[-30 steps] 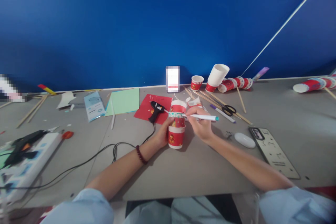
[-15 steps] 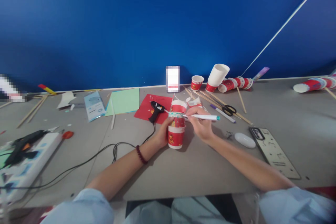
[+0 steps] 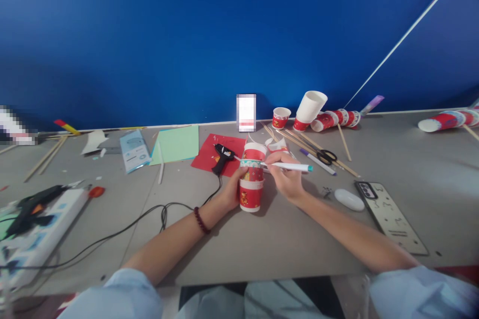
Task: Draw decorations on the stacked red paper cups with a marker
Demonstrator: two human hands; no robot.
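Note:
A stack of red paper cups (image 3: 252,179) stands upright on the grey table (image 3: 262,239), with a teal patterned band round its middle. My left hand (image 3: 230,190) is wrapped round the stack from the left and holds it steady. My right hand (image 3: 286,175) pinches a white marker with a teal end (image 3: 292,166). The marker lies almost level, and its tip touches the band on the stack's right side.
A black glue gun (image 3: 222,156) lies on red paper behind the cups, its cable running left. Scissors (image 3: 324,155), sticks and more red cups (image 3: 329,119) lie at the back right. A phone (image 3: 389,215) and a white oval case (image 3: 349,199) sit right. A power strip (image 3: 41,232) is far left.
Nothing has moved apart from a very slight shift of the marker in my right hand.

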